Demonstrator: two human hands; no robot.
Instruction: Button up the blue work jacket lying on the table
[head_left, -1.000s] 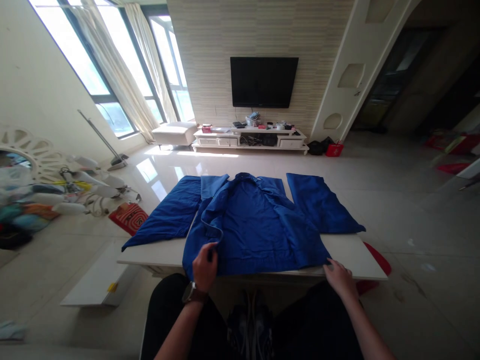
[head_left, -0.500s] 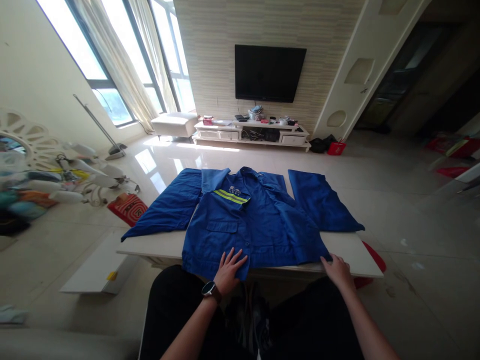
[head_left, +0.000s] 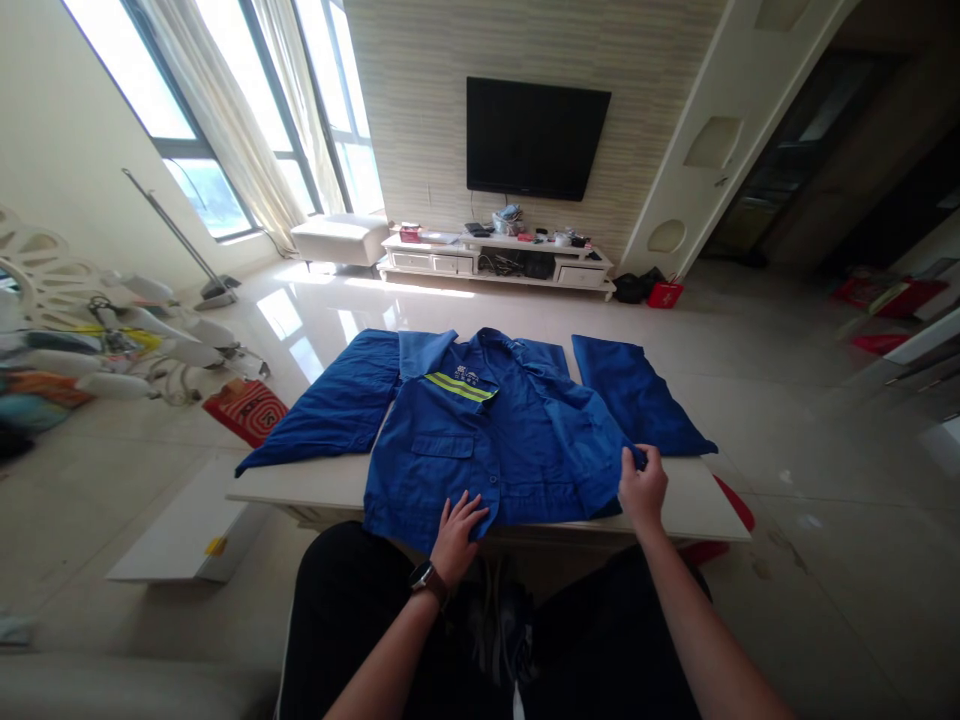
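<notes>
A blue work jacket (head_left: 435,420) with a yellow-green stripe lies spread on a low white table (head_left: 322,487), its right-hand front panel folded outward so the inside shows. My left hand (head_left: 458,532), with a watch on the wrist, rests flat with fingers spread on the jacket's lower front edge beside a button. At the open panel's outer edge, my right hand (head_left: 643,486) pinches the cloth and holds it slightly raised. Two folded blue cloth pieces, one on the left (head_left: 330,400) and one on the right (head_left: 637,395), lie beside the jacket.
Beyond the table stand a long white TV cabinet (head_left: 431,262) with small items on it and a wall-mounted television (head_left: 536,140). A red bag (head_left: 246,410) is on the floor at left, near a white box-like piece (head_left: 169,535). A red stool (head_left: 735,503) shows under the table's right end.
My right hand has moved up and inward, lifting the edge of the jacket's open panel with it. My left hand stays on the lower front edge.
</notes>
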